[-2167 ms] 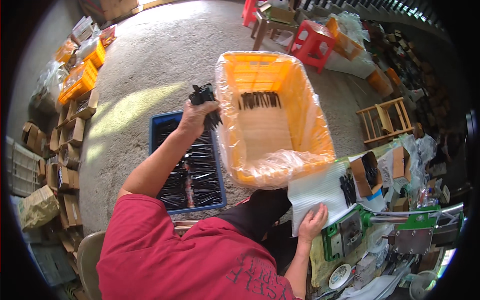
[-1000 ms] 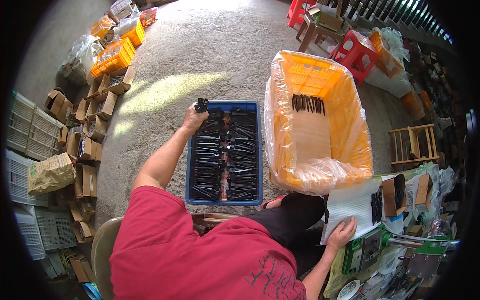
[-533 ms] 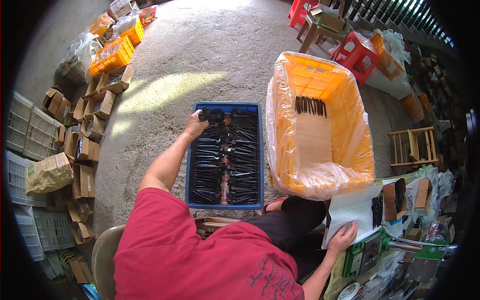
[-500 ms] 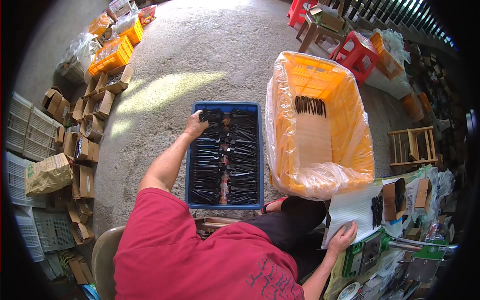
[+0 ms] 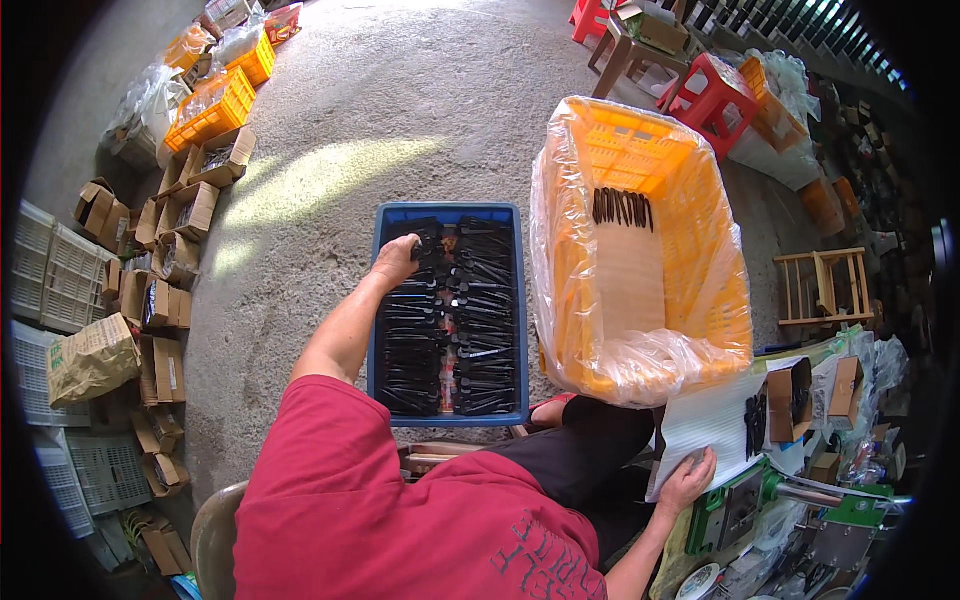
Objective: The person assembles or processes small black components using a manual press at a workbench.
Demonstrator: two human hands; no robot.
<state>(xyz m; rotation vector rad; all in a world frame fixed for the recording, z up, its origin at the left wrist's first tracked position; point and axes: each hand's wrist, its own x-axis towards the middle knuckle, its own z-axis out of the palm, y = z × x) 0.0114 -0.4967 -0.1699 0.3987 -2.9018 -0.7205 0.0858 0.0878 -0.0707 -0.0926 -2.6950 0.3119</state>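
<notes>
A blue tray (image 5: 373, 330) before me holds two columns of black plier-like tools (image 5: 483, 330), packed side by side. My left hand (image 5: 397, 262) is at the upper part of the left column, its fingers closed on a black tool end that they mostly cover. To the right, my right hand (image 5: 687, 478) lies on a white foam sheet (image 5: 700, 430), fingers stretched out and nothing visible in them. A yellow-orange crate (image 5: 700, 240) lined with clear plastic stands beyond the sheet. Inside it, a row of black tools (image 5: 622, 208) lies at the far end of a brown cardboard sheet (image 5: 630, 275).
At my right are a green metal device (image 5: 722, 510), an open cardboard box (image 5: 788, 400) and a few black tools (image 5: 755, 425). Cardboard boxes (image 5: 165, 370) and grey crates (image 5: 70, 270) line the left side. Red stools (image 5: 712, 100) and a wooden rack (image 5: 825, 288) stand at right.
My left hand has moved down along the left column, from the tray's upper left corner onto the tools. My right hand stays on the foam sheet. The view has shifted slightly.
</notes>
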